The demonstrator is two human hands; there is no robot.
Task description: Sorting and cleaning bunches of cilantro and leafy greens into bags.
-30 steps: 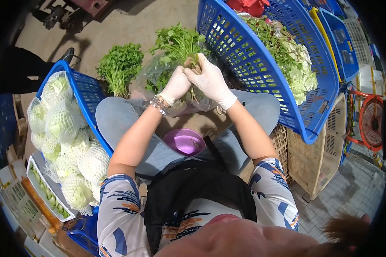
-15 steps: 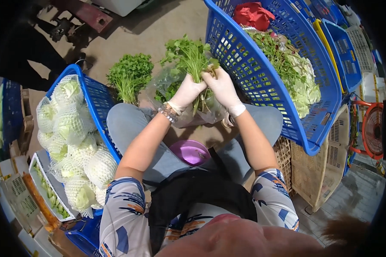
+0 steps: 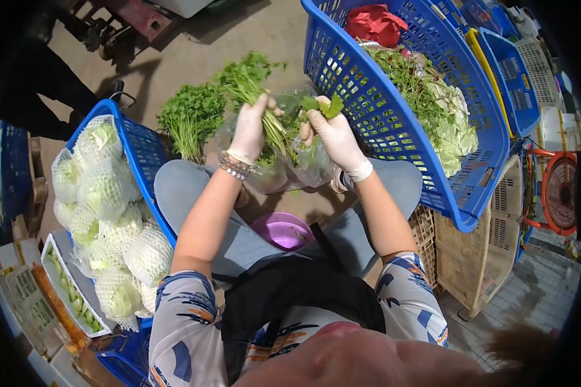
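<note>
Gloved in white, my left hand [image 3: 248,132] is closed round a bunch of coriander [image 3: 244,79], its leaves pointing up and away and its stems hanging to the right. My right hand [image 3: 337,140], also gloved, pinches a small coriander sprig [image 3: 331,106] a little to the right of that bunch. Under both hands a clear plastic bag [image 3: 270,179] lies between my knees, with more greens partly visible in it. Another coriander bunch [image 3: 190,116] stands on the floor to the left, apart from my hands. A purple basin [image 3: 283,231] sits closer to me.
A blue crate [image 3: 455,209] of leafy scraps and a red bag [image 3: 376,24] rises at my right. On the left, another blue crate [image 3: 139,151] holds net-wrapped cabbages [image 3: 106,180]. A red fan [image 3: 558,193] stands far right. Someone's dark-clothed leg [image 3: 45,84] shows upper left.
My hands have drawn apart. The left one has carried the coriander bunch leftward, while the right one has come away with a small sprig.
</note>
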